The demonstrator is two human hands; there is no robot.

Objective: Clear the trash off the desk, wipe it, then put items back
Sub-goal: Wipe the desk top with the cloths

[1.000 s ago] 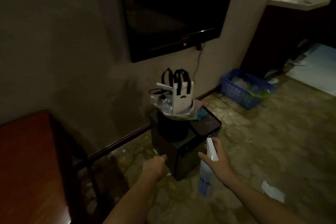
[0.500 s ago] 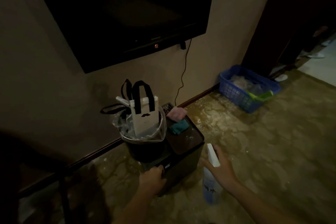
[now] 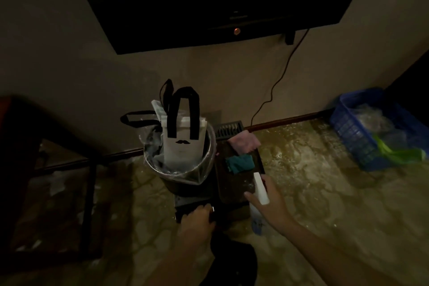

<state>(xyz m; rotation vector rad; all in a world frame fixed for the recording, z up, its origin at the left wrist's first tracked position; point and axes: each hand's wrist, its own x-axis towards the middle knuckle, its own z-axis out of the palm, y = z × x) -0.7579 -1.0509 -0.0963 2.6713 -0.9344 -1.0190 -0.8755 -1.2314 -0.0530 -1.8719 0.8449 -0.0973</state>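
A person leans over a dark stand (image 3: 232,190) on the floor of a dim room, mid-way through cleaning the table (image 3: 14,146), whose corner shows at far left. The right hand (image 3: 271,204) holds a spray bottle (image 3: 260,189), its fingers wrapped round the neck and the nozzle pointing up, apparently ready for the wiping step. The left hand (image 3: 197,220) sits on the stand, fingers curled over its front edge, seemingly to steady or shift it. What lies under them is hidden. A lined bin (image 3: 178,174) on the stand is stuffed with a white paper bag (image 3: 183,146), suggesting the trash has been cleared. A teal cloth (image 3: 240,163) and a pink cloth (image 3: 243,144) lie just beside the bin, within reach of the bottle hand. A blue basket (image 3: 348,127) stands well apart by the wall.
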